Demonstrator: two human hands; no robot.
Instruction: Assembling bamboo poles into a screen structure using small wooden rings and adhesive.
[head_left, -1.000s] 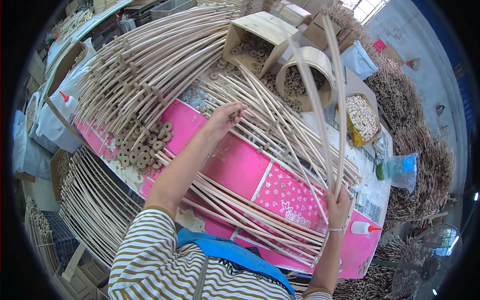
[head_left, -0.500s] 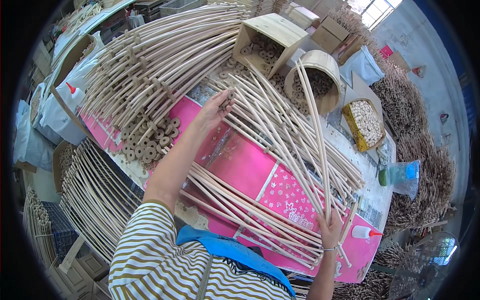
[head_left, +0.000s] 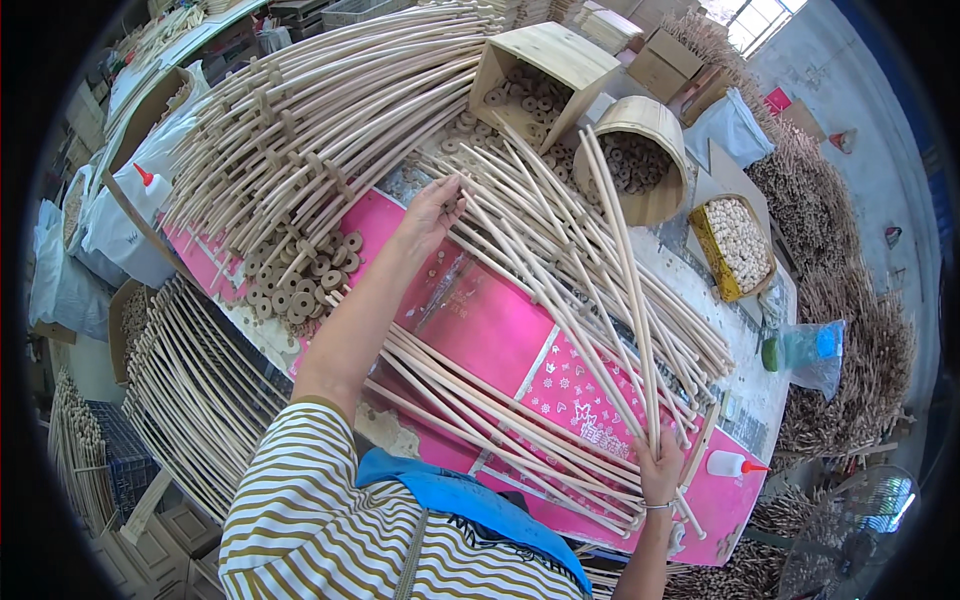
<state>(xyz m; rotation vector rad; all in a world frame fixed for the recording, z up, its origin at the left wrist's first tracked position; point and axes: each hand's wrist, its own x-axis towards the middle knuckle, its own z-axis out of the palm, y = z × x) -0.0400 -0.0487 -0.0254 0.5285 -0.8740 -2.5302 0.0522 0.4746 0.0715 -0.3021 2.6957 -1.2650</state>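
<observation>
My left hand [head_left: 432, 212] is closed in a pinch at the upper end of a long pale wooden stick; a small wooden ring seen in these fingers a moment ago is now mostly hidden. Several long wooden sticks [head_left: 632, 290] fan upward from my right hand [head_left: 660, 468], whose fingers wrap round their lower ends. Beneath them lies a loose pile of similar sticks [head_left: 580, 250], with some rings threaded on. Closer to my body, another bundle of sticks [head_left: 500, 415] rests across the pink sheet [head_left: 480, 330].
Loose wooden rings [head_left: 300, 285] are heaped at left, beside a large stack of ring-fitted sticks [head_left: 330, 110]. A wooden box [head_left: 548, 58] and a wooden bucket [head_left: 665, 205] hold more rings. A yellow box [head_left: 715, 258] contains pale beads. A white glue bottle [head_left: 725, 463] lies near my right hand.
The fingers of my left hand have drawn in on the stick's upper end, and the ring they showed is now mostly covered. My right hand keeps its grip, nearly unmoved.
</observation>
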